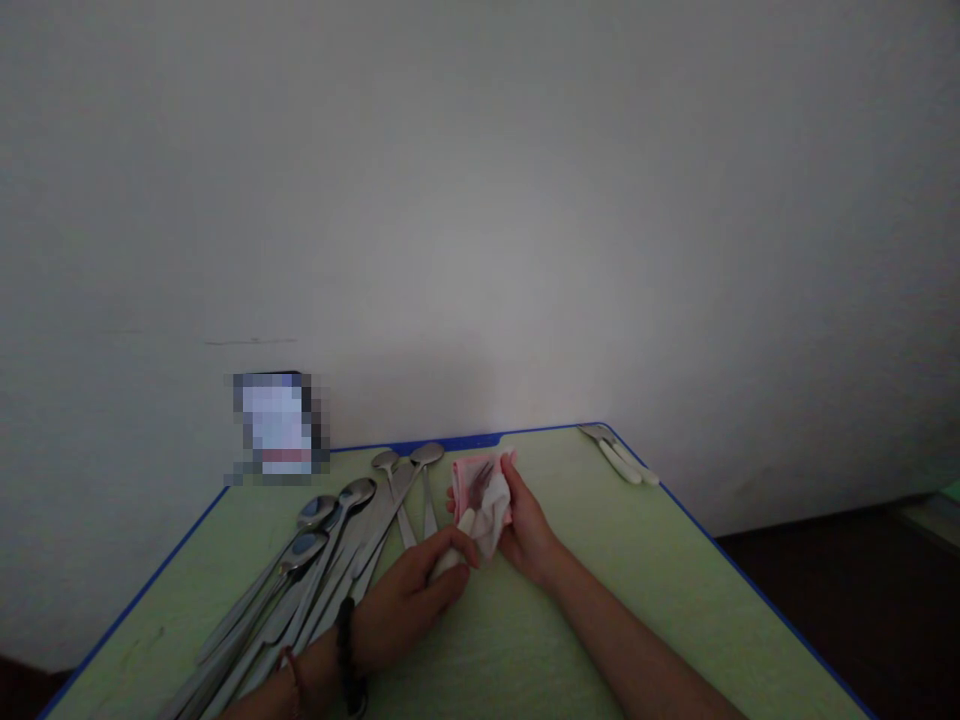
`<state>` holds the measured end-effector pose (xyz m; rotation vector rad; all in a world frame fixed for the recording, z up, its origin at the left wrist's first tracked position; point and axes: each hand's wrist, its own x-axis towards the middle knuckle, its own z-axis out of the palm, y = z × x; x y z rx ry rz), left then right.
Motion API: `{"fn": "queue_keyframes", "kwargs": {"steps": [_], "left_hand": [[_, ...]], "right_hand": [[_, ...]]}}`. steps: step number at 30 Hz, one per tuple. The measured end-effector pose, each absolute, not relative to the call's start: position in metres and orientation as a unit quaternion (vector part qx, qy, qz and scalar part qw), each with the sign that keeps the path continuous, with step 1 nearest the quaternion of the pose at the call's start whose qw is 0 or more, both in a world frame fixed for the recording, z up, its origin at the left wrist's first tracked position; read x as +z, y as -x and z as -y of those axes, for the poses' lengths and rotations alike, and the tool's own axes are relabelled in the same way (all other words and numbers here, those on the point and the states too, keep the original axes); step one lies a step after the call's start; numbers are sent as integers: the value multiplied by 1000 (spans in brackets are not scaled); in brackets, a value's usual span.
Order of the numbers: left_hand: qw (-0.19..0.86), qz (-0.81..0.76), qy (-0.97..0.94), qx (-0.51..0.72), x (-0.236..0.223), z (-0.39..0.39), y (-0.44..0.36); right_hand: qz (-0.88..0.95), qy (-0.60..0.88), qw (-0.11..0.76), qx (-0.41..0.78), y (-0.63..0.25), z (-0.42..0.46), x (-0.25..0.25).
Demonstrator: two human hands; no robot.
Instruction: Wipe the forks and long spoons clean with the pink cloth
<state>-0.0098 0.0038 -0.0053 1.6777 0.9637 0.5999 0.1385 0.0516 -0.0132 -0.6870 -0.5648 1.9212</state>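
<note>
Evidently, the left hand [420,583] gripped the fork [481,482] by its pale handle over the worktop [615,560], the right hand [531,535] half-closed round a cloth [493,512] whose loose folds could snag the tines.

A pale green table [570,640] with blue edging meets a plain grey wall [480,220] bearing a thin dark mark [251,342]. A phone [277,425], its lit screen blurred, stands at the far left corner. Dark floor [810,590] shows at right.
</note>
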Motion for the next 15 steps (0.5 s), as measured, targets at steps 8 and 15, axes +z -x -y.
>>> {"fn": "queue_keyframes", "kwargs": {"steps": [8, 15], "left_hand": [[543, -403, -691, 255, -10, -4, 11], [537, -436, -651, 314, -14, -2, 9]], "right_hand": [[224, 240, 491, 807, -144, -52, -16], [244, 211, 523, 789, -146, -52, -12]]}}
